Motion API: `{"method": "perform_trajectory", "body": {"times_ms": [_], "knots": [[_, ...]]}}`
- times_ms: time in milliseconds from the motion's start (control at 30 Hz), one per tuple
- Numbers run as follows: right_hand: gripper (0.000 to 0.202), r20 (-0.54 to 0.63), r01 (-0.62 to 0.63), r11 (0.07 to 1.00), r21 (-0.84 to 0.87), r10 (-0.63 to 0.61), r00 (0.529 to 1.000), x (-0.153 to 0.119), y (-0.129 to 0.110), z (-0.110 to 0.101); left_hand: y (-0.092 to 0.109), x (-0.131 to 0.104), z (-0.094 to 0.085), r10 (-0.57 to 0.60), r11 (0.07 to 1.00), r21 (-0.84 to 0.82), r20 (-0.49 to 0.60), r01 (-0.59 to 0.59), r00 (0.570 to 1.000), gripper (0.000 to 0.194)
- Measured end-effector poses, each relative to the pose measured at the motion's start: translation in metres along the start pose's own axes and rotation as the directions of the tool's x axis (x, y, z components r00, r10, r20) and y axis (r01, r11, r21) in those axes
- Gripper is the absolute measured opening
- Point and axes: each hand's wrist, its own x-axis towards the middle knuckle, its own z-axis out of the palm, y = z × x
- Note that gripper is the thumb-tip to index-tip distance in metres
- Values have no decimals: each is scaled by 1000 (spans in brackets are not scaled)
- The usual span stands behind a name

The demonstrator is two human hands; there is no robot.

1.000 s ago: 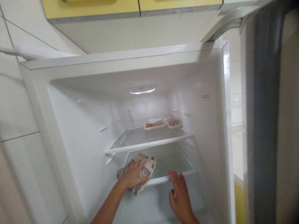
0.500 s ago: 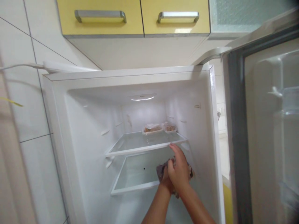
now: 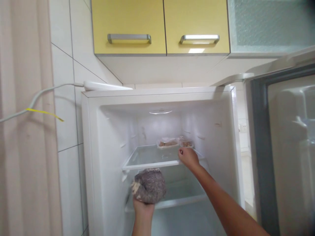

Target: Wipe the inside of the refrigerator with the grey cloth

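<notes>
A bunched grey cloth with a pale patterned edge hangs before the gap between the two fridge shelves. My left hand is closed on it from below, and the cloth hides most of the fingers. Farther right, my right hand is curled shut above the front right part of the upper glass shelf. A small dark spot shows between its fingers; whether it is an object or a gap I cannot tell. Just behind that hand sit two clear packs of brown food, a left pack and a right pack.
The fridge door stands open on the right. A lower glass shelf lies under the upper one. Yellow cabinets hang above. A white cable with a yellow tie runs to a white strip on the fridge top.
My hands, together at the cloth before, are now apart. The left has carried the cloth leftward; the right has risen to the upper shelf and closed. The view has shifted left and up.
</notes>
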Motion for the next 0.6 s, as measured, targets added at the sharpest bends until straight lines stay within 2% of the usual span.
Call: {"method": "perform_trajectory", "body": {"times_ms": [67, 133, 267, 333, 433, 600], "knots": [[29, 40, 1, 999, -41, 0, 999, 5, -1, 1, 18, 5, 4, 98, 995, -40, 55, -96, 994, 30], [28, 72, 6, 997, -76, 0, 997, 6, -2, 1, 29, 7, 18, 161, 987, -34, 103, -158, 982, 33], [29, 97, 23, 993, -118, -11, 995, 3, -5, -1, 36, 2, 58, 174, 977, 92, 189, -194, 966, 47], [33, 95, 26, 991, -132, -14, 995, 0, -6, -3, 36, 4, 71, 161, 960, 182, 262, -212, 952, 59], [35, 97, 29, 988, -150, -15, 995, -3, -8, -4, 34, 18, 74, 172, 914, 300, 323, -274, 931, 66], [35, 91, 34, 986, -165, -19, 996, -4, -8, -2, 30, 67, 70, 215, 873, 375, 275, -311, 937, 63]]}}
